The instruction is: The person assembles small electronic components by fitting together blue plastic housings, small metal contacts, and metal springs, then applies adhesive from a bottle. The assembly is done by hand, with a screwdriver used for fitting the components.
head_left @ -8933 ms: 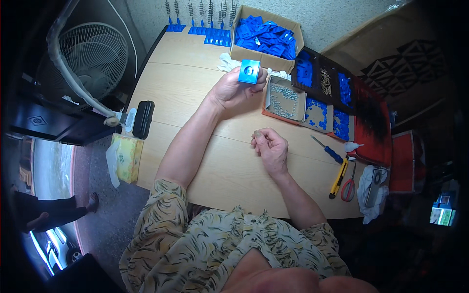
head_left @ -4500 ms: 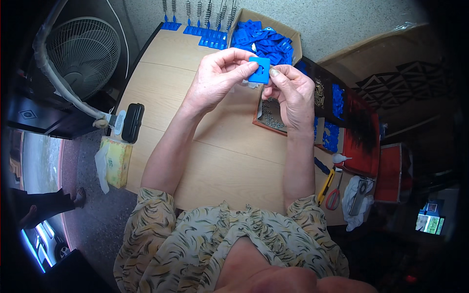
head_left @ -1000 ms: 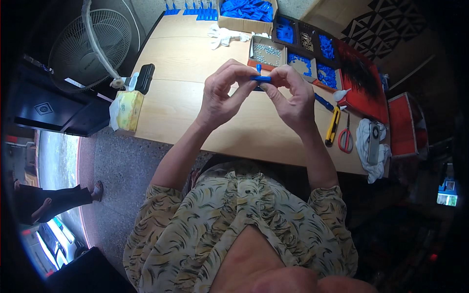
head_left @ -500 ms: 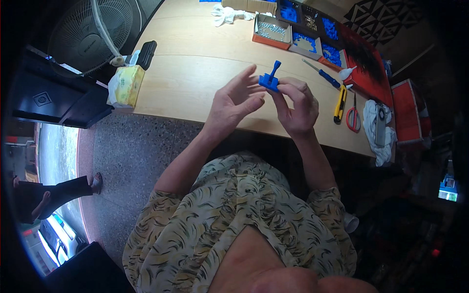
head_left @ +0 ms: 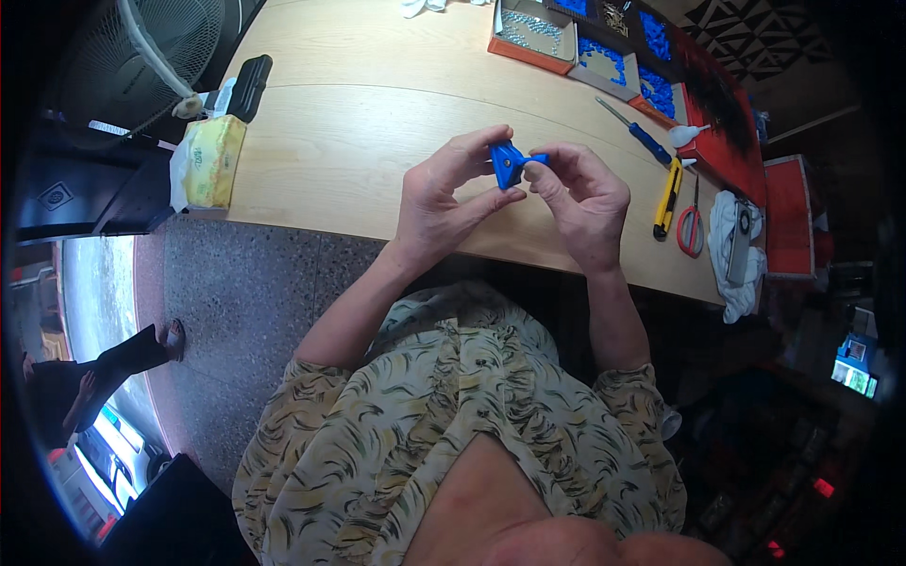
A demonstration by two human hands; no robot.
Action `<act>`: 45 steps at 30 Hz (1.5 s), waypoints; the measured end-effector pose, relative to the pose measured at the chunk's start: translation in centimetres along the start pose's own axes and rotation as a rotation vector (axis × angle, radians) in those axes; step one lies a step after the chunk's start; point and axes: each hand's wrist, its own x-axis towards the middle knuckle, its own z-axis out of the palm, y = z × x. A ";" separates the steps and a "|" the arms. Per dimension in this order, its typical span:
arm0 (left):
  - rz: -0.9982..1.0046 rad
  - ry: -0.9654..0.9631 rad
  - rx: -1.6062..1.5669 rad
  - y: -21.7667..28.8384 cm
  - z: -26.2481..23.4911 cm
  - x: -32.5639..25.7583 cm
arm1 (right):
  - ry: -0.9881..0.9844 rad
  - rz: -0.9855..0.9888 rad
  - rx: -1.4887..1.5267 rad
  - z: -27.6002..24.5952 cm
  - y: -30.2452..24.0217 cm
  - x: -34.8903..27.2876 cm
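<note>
Above the near edge of the table I hold a small blue plastic part with both hands. It has a blocky base, with a small metal dot showing on the side turned upward, and a narrow stem with a wider end. My left hand grips the base between thumb and fingers. The thumb and forefinger of my right hand are pinched on the stem's end, at the part's right side. Fingers cover some of the part, so its full shape is hidden.
Boxes at the back right hold small metal pieces and blue plastic pieces. A blue-handled screwdriver, a yellow utility knife, red-handled scissors and a white cloth lie at right. A yellow tissue pack and a black case sit at left.
The blue part has turned from stem up to lying sideways, stem to the right. My left hand, open beside it before, has closed on the base; my right hand has shifted to the stem.
</note>
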 end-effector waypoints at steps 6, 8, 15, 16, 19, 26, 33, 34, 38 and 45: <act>-0.343 0.050 -0.608 0.7 0.2 0.8 | 0.067 -0.035 0.060 -0.3 1.0 0.3; -0.371 -0.009 -0.397 0.0 -0.4 1.1 | 0.054 -0.023 0.090 -0.2 0.7 0.3; -0.374 -0.022 -0.386 0.3 -0.8 1.2 | 0.017 0.014 0.096 -0.7 1.1 0.2; -0.355 -0.017 -0.377 0.3 -0.9 1.2 | 0.015 0.014 0.096 -0.6 1.2 0.2; -0.336 0.004 -0.378 0.3 -0.8 1.1 | 0.011 0.015 0.131 -0.4 1.6 0.3; -0.320 0.001 -0.358 0.3 -0.6 1.3 | 0.046 -0.026 0.119 -0.6 1.6 0.1; -0.396 0.092 -0.396 0.8 -0.4 1.3 | 0.057 0.066 0.265 -0.6 2.3 0.3; -0.386 0.077 -0.369 0.8 -0.4 1.4 | 0.052 0.068 0.264 -0.6 2.4 0.3; -0.374 0.055 -0.291 0.9 -0.5 1.4 | 0.067 0.092 0.341 -0.5 2.8 0.4; -0.388 0.064 -0.299 0.4 -0.5 1.6 | 0.088 0.108 0.362 -0.4 2.9 0.5</act>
